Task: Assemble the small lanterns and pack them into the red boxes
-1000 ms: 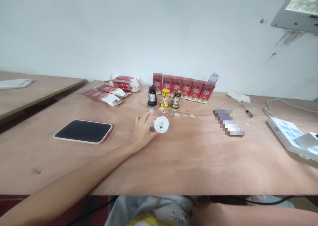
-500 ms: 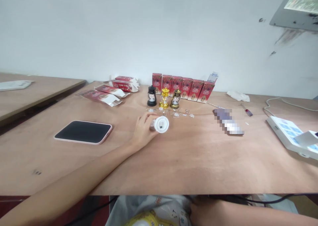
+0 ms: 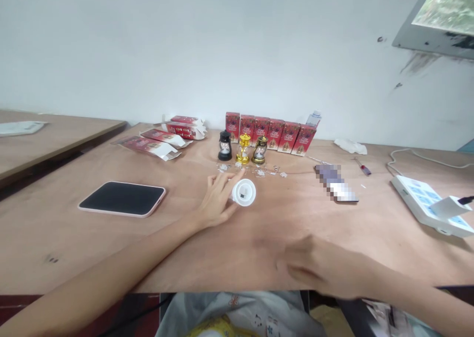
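Note:
My left hand (image 3: pixel 220 196) grips a small round white plastic part (image 3: pixel 244 192) by its side, above the middle of the table. The part's open, hollow end faces me and shows a tiny dark spot inside. Low on the right, over the table's front edge, my right hand (image 3: pixel 318 265) is smeared by motion, so its fingers are unclear. Beyond my left hand stand a black mini lantern (image 3: pixel 224 146), a gold one (image 3: pixel 243 148) and a bronze one (image 3: pixel 259 150). Small scattered metal and white bits (image 3: pixel 261 173) lie before them.
Several red boxes (image 3: pixel 276 133) stand in a row near the wall, with opened red boxes (image 3: pixel 159 142) to their left. A pink-edged phone (image 3: pixel 122 199) lies at left, another phone (image 3: pixel 336 183) at right. Further right are a white power strip (image 3: pixel 425 204) and tissue (image 3: pixel 350 146).
My right hand has come up from beside my lap to over the table's front edge. The white part has shifted slightly right and down in my left hand, its open end turned more toward me.

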Action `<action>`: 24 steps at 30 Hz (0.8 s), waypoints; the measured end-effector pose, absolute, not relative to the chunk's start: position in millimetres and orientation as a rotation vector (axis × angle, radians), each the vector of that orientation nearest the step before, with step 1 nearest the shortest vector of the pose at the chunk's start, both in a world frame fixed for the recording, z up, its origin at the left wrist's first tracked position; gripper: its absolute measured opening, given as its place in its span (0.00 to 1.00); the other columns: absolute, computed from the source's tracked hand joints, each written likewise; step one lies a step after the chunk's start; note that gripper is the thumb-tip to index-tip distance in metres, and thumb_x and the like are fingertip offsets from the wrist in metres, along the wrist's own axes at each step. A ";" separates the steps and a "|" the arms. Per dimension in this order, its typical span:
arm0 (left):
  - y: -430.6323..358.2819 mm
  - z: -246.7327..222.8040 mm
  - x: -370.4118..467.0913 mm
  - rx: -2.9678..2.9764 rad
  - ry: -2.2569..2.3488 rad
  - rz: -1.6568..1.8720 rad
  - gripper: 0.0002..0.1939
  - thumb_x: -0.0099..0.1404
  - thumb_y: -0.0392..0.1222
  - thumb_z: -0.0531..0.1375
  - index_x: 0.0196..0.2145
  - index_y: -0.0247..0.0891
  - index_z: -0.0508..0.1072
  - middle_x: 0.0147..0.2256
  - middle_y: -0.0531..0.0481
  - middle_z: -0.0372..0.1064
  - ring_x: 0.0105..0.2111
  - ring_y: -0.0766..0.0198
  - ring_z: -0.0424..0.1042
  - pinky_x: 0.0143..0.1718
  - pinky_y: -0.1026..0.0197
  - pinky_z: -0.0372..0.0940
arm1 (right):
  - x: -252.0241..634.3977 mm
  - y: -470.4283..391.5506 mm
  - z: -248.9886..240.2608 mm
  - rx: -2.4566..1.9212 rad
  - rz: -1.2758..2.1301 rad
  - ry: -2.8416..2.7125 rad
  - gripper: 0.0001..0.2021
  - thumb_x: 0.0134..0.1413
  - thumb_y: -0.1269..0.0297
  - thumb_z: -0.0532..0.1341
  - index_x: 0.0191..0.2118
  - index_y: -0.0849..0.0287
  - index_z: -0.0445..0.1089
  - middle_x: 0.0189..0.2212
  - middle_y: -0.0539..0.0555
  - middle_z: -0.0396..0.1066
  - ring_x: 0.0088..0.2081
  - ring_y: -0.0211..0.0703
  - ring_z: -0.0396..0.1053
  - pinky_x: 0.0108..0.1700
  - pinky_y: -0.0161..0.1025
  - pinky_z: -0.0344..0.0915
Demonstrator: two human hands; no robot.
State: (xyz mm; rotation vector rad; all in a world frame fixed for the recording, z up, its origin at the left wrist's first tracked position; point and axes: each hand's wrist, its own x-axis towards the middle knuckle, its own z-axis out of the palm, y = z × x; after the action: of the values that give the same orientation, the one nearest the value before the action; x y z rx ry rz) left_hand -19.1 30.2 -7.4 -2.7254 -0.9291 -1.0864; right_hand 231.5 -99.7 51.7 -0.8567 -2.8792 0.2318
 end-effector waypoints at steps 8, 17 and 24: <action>19.2 3.2 -16.1 -2.750 -0.930 -1.131 0.27 0.56 0.46 0.54 0.52 0.35 0.59 0.42 0.41 0.66 0.43 0.51 0.65 0.39 0.53 0.50 | 202.0 -19.8 44.3 -0.577 -0.253 -2.159 0.09 0.62 0.70 0.55 0.45 0.58 0.71 0.31 0.52 0.77 0.31 0.35 0.74 0.32 0.30 0.68; 19.7 0.9 -13.8 -2.713 -0.978 -1.115 0.32 0.55 0.59 0.59 0.51 0.37 0.60 0.42 0.43 0.68 0.41 0.52 0.66 0.37 0.52 0.52 | 198.4 2.7 41.6 -0.338 -0.695 -2.218 0.06 0.58 0.76 0.58 0.40 0.63 0.69 0.30 0.54 0.77 0.31 0.37 0.73 0.33 0.34 0.69; 18.5 -2.1 -10.9 -2.646 -1.046 -1.169 0.27 0.54 0.53 0.64 0.45 0.39 0.57 0.40 0.46 0.68 0.39 0.54 0.69 0.37 0.51 0.57 | 195.2 2.4 45.9 -0.332 -0.931 -2.293 0.10 0.62 0.76 0.52 0.42 0.61 0.69 0.32 0.54 0.76 0.30 0.36 0.71 0.33 0.35 0.66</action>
State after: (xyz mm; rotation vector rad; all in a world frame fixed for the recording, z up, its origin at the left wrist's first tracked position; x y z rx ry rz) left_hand -10.9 18.5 -2.1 -2.6456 -1.0464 -1.1688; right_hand 195.2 2.4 45.9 -0.3320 -2.2934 -0.9309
